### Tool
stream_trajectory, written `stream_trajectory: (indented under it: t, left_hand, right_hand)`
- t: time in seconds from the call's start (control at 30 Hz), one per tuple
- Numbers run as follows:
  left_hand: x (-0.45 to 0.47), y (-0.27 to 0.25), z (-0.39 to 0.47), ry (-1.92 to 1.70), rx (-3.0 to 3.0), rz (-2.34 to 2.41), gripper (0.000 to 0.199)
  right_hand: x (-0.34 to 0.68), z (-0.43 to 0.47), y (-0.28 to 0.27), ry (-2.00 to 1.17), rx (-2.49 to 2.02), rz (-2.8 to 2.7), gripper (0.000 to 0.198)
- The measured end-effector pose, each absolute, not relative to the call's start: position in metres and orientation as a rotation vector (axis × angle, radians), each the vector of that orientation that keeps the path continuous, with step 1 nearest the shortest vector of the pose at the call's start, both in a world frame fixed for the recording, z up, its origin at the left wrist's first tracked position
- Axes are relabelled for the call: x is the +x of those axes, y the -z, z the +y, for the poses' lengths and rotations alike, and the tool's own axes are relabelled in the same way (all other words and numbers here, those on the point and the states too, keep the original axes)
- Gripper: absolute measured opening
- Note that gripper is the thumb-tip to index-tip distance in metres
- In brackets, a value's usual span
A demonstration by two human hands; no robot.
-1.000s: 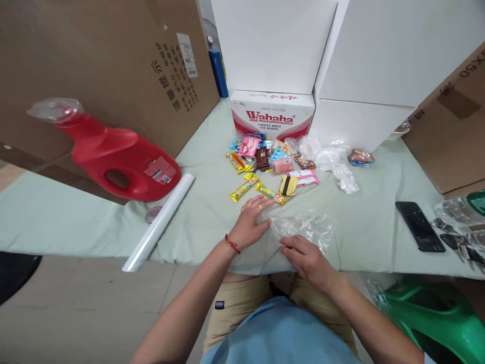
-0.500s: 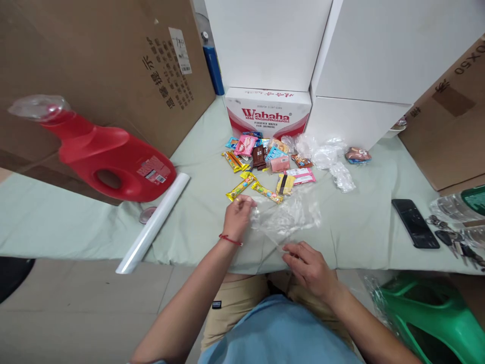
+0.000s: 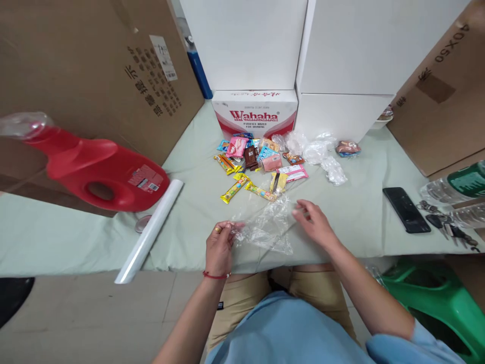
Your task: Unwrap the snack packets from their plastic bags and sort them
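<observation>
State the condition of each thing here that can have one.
Left hand: pinching the clear plastic
Right hand: open, apparently holding nothing
Clear plastic: crumpled, partly spread
Snacks: wrapped, loosely scattered
Phone: lying flat, screen dark
White roll: lying on its side
Red jug: top covered

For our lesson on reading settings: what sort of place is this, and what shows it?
Probably a makeshift indoor workspace, judging by the cloth-covered table, the large brown carton at the left and the tiled floor below.
</observation>
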State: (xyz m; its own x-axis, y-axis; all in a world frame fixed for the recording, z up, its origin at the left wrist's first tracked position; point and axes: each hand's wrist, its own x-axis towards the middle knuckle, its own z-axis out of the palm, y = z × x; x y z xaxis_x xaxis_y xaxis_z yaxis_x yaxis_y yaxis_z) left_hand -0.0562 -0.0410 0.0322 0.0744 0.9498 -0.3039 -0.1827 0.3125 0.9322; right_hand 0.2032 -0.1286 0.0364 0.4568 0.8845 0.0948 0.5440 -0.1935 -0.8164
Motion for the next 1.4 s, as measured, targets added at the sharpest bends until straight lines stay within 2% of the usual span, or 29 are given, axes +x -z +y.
stream_trajectory:
  t: [0.07,0.2,0.23,0.37,0.5,0.53,0.67,0.7,0.8,0.93,1.1,1.17,1.27,1.33,1.4]
  left_hand:
    - [-0.064,-0.033,-0.047,-0.948,0.892,1.180,0.032]
    - [-0.095,-0.034,-0.050,-0.828,0.937,1.311,0.033]
    - [-0.103,-0.036,-0.047,-0.847,0.977,1.379,0.034]
    - [-0.116,-0.045,-0.027,-0.997,1.440,1.611,0.046]
    - [-0.082,-0.040,0.002,-0.971,2.004,1.504,0.066]
    - [-0.071,-0.035,0.009,-0.928,2.066,1.493,0.063]
    - [-0.043,-0.005,0.023,-0.800,2.190,1.349,0.015]
    - [-0.042,0.001,0.023,-0.805,2.194,1.324,0.012]
    - [-0.047,0.013,0.020,-0.860,2.169,1.330,0.019]
    - [-0.053,0.012,0.013,-0.948,2.157,1.374,0.018]
    - [-0.049,0.004,-0.005,-1.092,2.520,1.323,0.027]
    - [-0.049,0.001,-0.011,-0.950,2.691,1.140,0.020]
    - [-0.051,-0.003,-0.012,-0.621,2.760,0.895,0.023]
    - [-0.054,-0.006,-0.009,-0.447,2.713,0.874,0.034]
    - [-0.057,-0.008,-0.007,-0.317,2.654,0.893,0.058]
  right_hand:
    - [0.193,-0.094,-0.030,-0.554,-1.892,-1.217,0.049]
    - [0.170,-0.052,-0.023,-0.668,-1.772,-1.308,0.010]
    - [0.166,-0.048,-0.024,-0.660,-1.713,-1.342,0.007]
    - [0.157,-0.049,-0.033,-0.562,-1.540,-1.494,0.010]
    - [0.156,-0.059,-0.042,-0.557,-1.435,-1.628,0.012]
    - [0.158,-0.062,-0.043,-0.568,-1.412,-1.632,0.013]
    - [0.176,-0.082,-0.043,-0.644,-1.455,-1.453,0.018]
    - [0.183,-0.089,-0.042,-0.686,-1.486,-1.365,0.019]
    - [0.206,-0.109,-0.038,-0.790,-1.577,-1.107,0.024]
    - [0.233,-0.124,-0.032,-0.706,-1.723,-0.990,0.027]
    - [0.249,-0.122,-0.019,-0.669,-1.839,-0.939,0.029]
    - [0.254,-0.120,-0.011,-0.675,-1.854,-0.946,0.030]
    - [0.262,-0.122,-0.005,-0.597,-1.930,-1.004,0.029]
    - [0.266,-0.126,-0.008,-0.416,-2.010,-1.070,0.028]
    - [0.264,-0.131,-0.018,-0.153,-2.029,-1.154,0.027]
